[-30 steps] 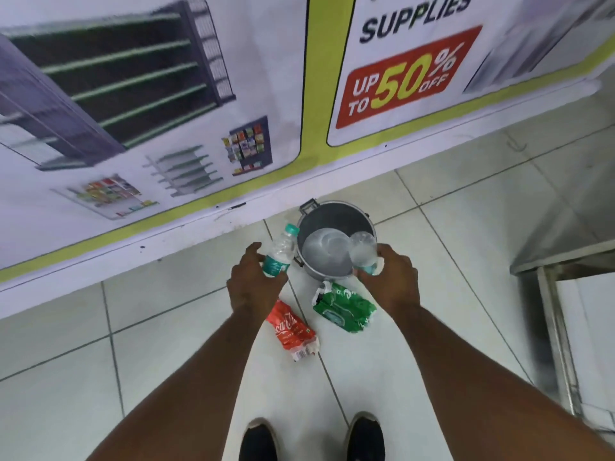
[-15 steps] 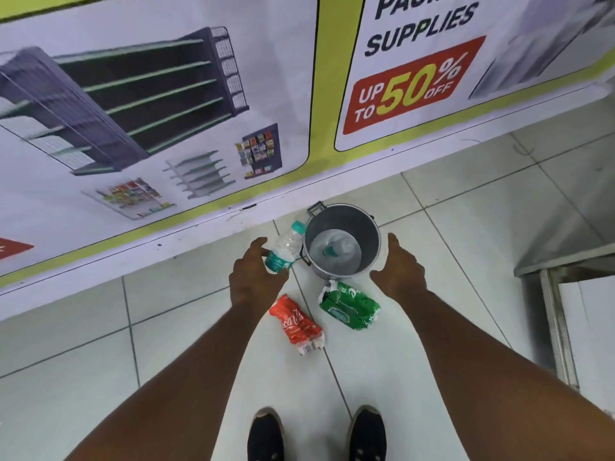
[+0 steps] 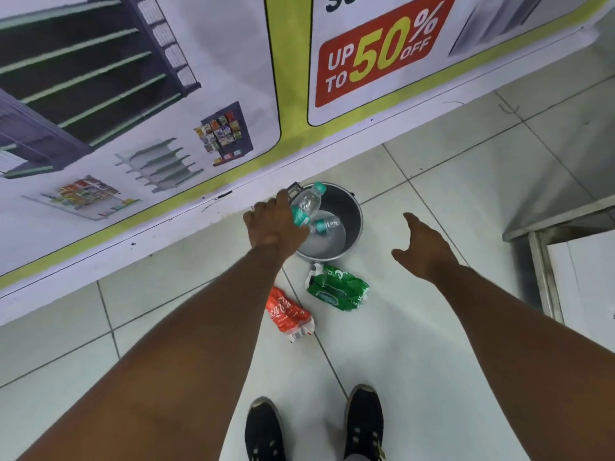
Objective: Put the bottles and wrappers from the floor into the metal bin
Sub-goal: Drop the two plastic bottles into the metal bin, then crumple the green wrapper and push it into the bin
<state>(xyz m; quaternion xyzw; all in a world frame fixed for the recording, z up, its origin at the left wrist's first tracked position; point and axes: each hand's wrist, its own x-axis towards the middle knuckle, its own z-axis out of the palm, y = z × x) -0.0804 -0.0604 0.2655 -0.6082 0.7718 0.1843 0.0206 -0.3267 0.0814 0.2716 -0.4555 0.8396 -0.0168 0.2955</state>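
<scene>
The round metal bin (image 3: 353, 217) stands on the tiled floor against the wall banner. One clear bottle with a green label (image 3: 324, 226) lies inside it. My left hand (image 3: 273, 224) grips a second clear bottle with a green cap (image 3: 306, 202), tilted over the bin's left rim. My right hand (image 3: 424, 247) hovers right of the bin, fingers spread, holding nothing. On the floor in front of the bin lie a crumpled green wrapper (image 3: 337, 287) and a red cola wrapper (image 3: 288, 312).
A large printed banner (image 3: 166, 94) covers the wall behind the bin. A steel table frame (image 3: 545, 261) stands at the right edge. My two black shoes (image 3: 312, 427) are at the bottom, close to the wrappers.
My right hand let its bottle go into the bin and pulled back open to the right. My left hand carried its bottle rightward over the bin's rim.
</scene>
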